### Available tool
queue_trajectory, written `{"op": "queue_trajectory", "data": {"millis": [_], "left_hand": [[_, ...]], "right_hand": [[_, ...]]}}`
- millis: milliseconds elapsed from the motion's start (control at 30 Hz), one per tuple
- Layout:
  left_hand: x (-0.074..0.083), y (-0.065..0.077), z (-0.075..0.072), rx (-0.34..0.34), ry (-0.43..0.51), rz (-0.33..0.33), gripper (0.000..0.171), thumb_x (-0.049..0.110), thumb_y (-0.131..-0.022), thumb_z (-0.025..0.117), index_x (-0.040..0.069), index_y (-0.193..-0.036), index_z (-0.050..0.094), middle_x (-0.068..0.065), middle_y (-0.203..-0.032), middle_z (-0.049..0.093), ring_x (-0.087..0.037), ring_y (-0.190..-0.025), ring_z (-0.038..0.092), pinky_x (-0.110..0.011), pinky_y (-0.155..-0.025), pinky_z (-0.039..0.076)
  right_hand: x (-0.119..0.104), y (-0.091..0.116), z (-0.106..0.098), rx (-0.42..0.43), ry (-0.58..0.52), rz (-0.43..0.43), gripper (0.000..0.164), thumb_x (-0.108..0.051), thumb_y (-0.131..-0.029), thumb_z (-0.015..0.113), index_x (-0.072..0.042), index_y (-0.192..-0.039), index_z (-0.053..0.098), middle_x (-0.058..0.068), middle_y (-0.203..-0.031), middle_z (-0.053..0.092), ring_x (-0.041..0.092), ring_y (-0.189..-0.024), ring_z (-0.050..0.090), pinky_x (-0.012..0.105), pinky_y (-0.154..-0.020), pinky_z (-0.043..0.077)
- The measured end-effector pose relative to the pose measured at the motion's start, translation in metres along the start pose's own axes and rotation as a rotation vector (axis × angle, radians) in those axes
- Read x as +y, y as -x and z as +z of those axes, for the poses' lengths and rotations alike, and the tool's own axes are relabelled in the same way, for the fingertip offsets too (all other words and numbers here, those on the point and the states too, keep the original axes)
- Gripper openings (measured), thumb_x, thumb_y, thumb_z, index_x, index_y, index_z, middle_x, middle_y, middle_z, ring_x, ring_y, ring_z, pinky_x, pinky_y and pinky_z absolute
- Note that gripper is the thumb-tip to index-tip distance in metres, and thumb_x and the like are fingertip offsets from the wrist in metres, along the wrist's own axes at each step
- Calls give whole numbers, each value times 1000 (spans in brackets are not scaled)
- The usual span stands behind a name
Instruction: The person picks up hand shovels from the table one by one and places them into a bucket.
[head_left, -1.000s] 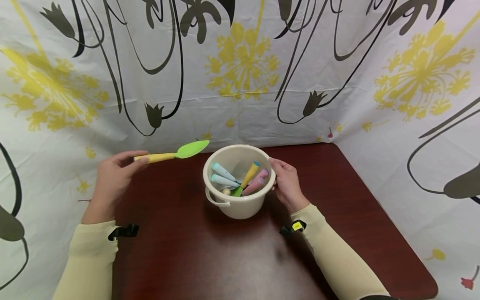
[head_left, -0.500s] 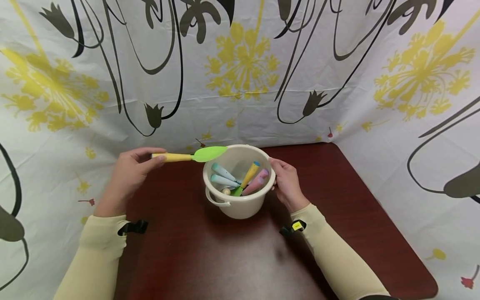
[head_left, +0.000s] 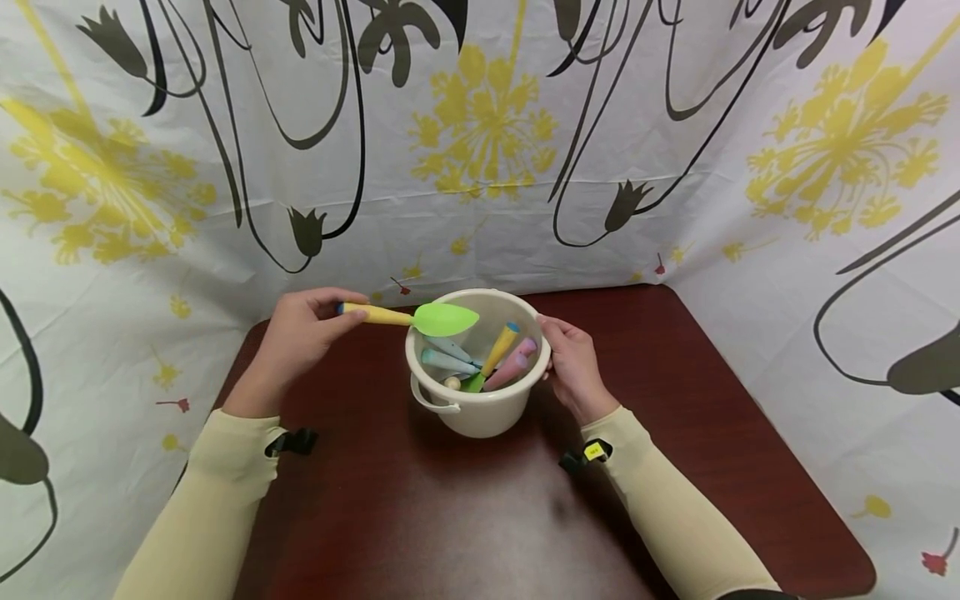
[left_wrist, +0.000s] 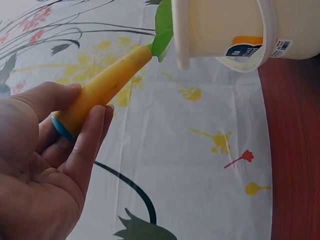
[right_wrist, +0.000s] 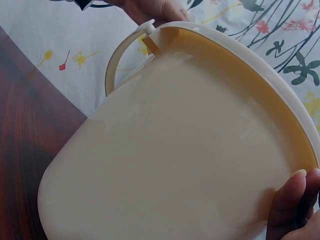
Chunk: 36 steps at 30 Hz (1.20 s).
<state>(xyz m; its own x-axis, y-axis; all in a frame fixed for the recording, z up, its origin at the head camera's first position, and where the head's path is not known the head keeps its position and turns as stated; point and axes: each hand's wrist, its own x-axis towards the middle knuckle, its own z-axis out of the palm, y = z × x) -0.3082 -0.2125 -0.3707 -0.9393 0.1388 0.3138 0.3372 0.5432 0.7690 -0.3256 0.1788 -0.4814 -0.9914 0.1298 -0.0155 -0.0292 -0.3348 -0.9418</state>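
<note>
My left hand point(head_left: 300, 333) pinches the yellow handle of a small trowel point(head_left: 446, 319) near its blue end. The trowel's green blade hangs over the left rim of a cream bucket point(head_left: 483, 418). In the left wrist view the handle point(left_wrist: 112, 82) lies between thumb and fingertips, and the bucket rim hides part of the blade. My right hand point(head_left: 573, 362) holds the bucket's right rim. Inside the bucket lie light-blue handles point(head_left: 444, 360), a yellow handle point(head_left: 498, 350) with green below it, pink handles point(head_left: 513, 367) and a small pale round knob point(head_left: 452, 383).
The bucket stands on a dark red-brown table point(head_left: 465, 508), its white carrying handle point(head_left: 435, 402) lowered at the front left. A white patterned cloth point(head_left: 480, 233) hangs behind the table and along both sides.
My left hand has moved right with the trowel, bringing its blade from left of the bucket to over the rim. My right hand and the bucket have stayed in place.
</note>
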Motion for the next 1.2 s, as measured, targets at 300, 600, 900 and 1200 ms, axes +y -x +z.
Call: {"op": "queue_trajectory", "data": {"millis": [300, 600, 900, 1200], "left_hand": [[2, -12, 16, -23, -97, 24, 22, 26, -103, 83, 13, -120, 85, -9, -107, 81, -25, -84, 64, -28, -64, 48], [4, -24, 33, -77, -105, 56, 22, 17, -102, 83, 11, -123, 84, -11, -126, 78, -27, -108, 77, -30, -77, 59], [6, -31, 48, -130, -112, 90, 20, 13, -101, 83, 11, -121, 85, -11, -129, 76, -27, -113, 75, -46, -93, 63], [9, -37, 61, -184, -165, 124, 16, 17, -103, 81, 15, -119, 85, -6, -118, 77, -23, -96, 70, -41, -77, 58]], "right_hand": [[-1, 1, 1, 1, -2, -7, 37, -29, -109, 73, 3, -127, 74, -2, -62, 59, 5, -43, 48, 22, -39, 41], [1, 0, 1, 11, -9, -5, 34, -28, -108, 74, 2, -125, 75, -2, -60, 57, 5, -42, 48, 22, -37, 41], [1, 1, 1, 9, -9, -2, 36, -30, -108, 74, 2, -126, 75, -2, -60, 57, 6, -43, 47, 22, -38, 40], [1, 0, 0, 20, -10, -9, 33, -28, -108, 74, 2, -123, 75, -2, -59, 56, 5, -42, 48, 22, -37, 40]]}}
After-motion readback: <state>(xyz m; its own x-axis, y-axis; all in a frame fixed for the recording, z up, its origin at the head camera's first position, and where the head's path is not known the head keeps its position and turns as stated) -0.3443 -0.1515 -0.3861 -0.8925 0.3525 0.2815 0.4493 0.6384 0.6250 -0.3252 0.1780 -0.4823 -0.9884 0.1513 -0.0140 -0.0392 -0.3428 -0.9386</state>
